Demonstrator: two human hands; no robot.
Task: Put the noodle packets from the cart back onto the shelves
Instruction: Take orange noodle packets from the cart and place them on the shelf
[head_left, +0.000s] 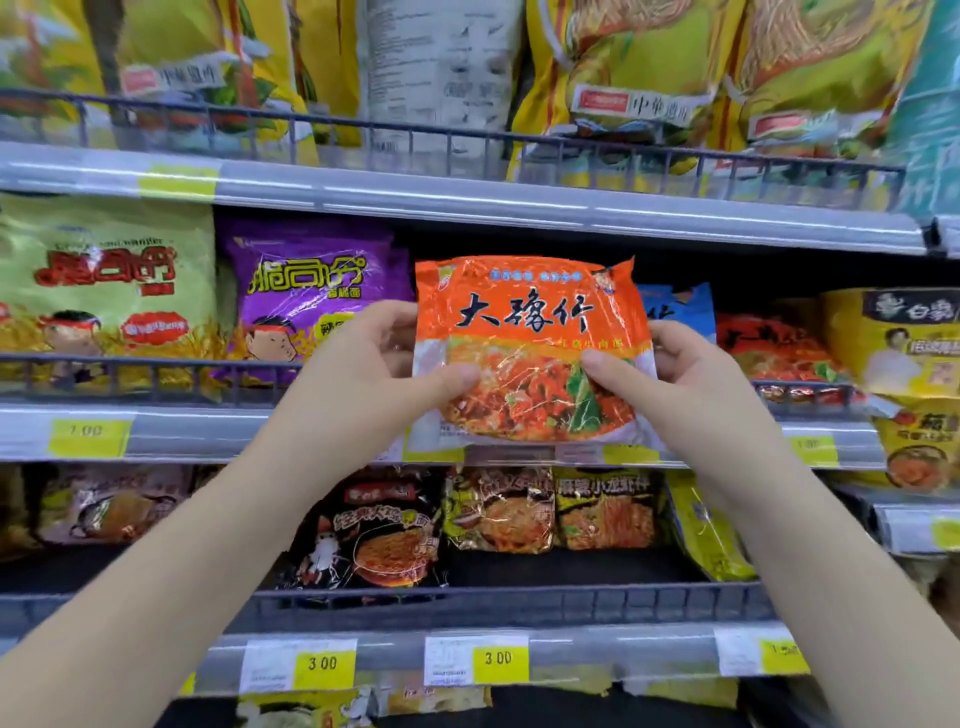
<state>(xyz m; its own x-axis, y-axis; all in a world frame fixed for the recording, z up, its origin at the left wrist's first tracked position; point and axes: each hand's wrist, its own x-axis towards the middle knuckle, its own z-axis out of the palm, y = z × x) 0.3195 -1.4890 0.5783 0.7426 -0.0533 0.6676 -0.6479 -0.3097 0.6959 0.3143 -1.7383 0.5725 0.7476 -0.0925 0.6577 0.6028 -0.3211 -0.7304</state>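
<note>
Left hand (374, 364), right hand (675, 374), packet (524, 332) — stocked shelves (519, 208)

The person's left hand (363, 358), to the left of the orange packet (524, 332), is bare, and so is the right hand (701, 374) to the packet's right. Each hand runs into a bare forearm: the left forearm (197, 525) below and left of the packet, the right forearm (815, 525) below and right of it. Both are smooth and uncovered along all that shows, looking broader farther from the packet. The thumbs (452, 375) are rounded at the tip; their nails seem cut short, though soft focus leaves that uncertain.
</note>
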